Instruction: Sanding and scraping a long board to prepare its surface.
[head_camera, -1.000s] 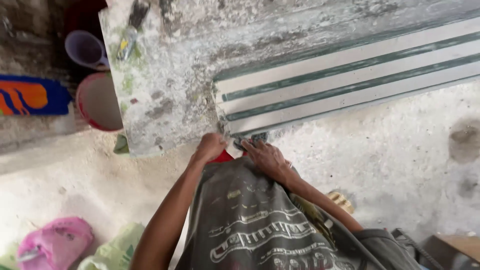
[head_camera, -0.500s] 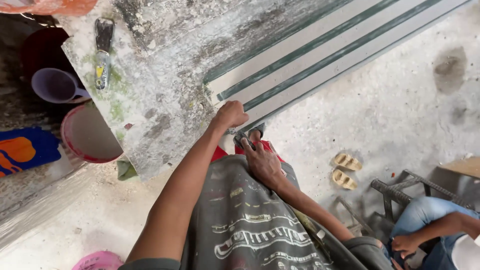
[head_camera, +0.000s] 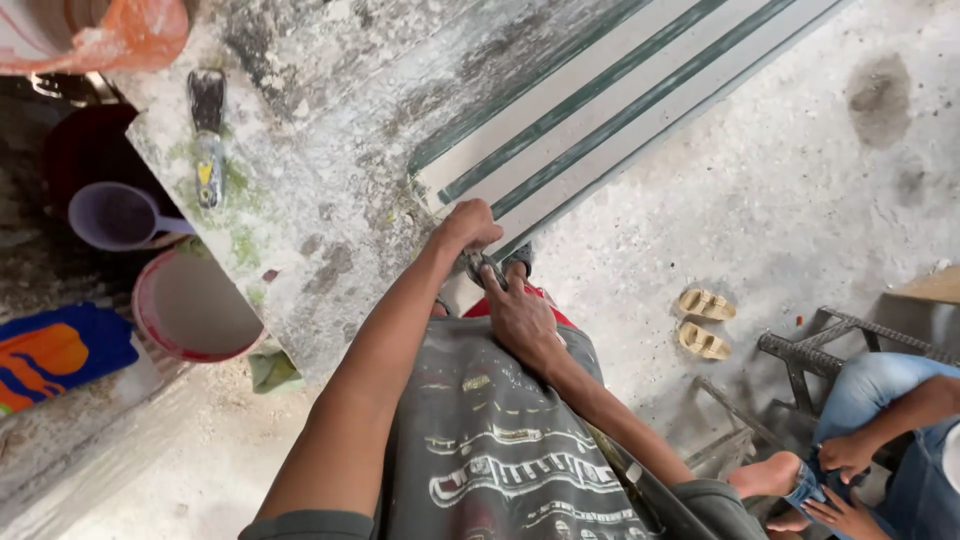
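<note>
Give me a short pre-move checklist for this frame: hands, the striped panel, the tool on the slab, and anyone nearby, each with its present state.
1. Left hand has a grip on the near end of the striped panel: ok, fingers curled over the end.
2. Right hand on the small metal tool under that end: ok; what kind of tool, cannot tell.
3. Panel supported: ok, it lies flat along the concrete slab.
4. Scraper away from both hands: ok, it lies far up the slab.
5. Seated person out of the way: ok, at the right, apart from the panel.
6. Footing beneath the person: cannot tell, hidden by the shirt.
</note>
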